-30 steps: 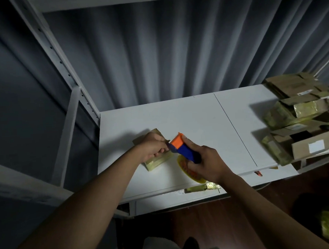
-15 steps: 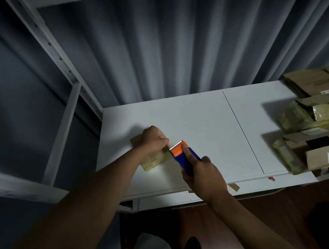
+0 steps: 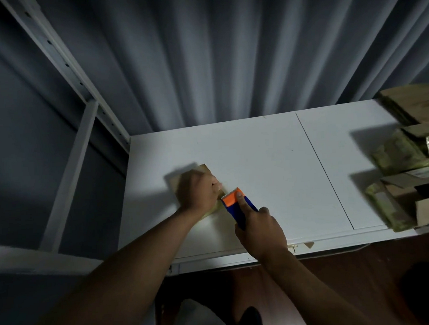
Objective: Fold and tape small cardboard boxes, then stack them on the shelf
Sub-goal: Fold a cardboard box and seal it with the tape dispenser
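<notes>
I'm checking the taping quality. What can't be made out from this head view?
- Box: mostly hidden under the left hand, which is motion-blurred; tape seam not visible.
- Tape dispenser: its handle and roll hidden by the right hand.
- Box pile: cut off by the right edge, dim; labels too small to read.

One tape dispenser (image 3: pixel 237 205), two hands.

surface: white shelf board (image 3: pixel 271 159) | left: small cardboard box (image 3: pixel 178 182) flat on it | right edge: pile of boxes (image 3: pixel 415 175)
</notes>
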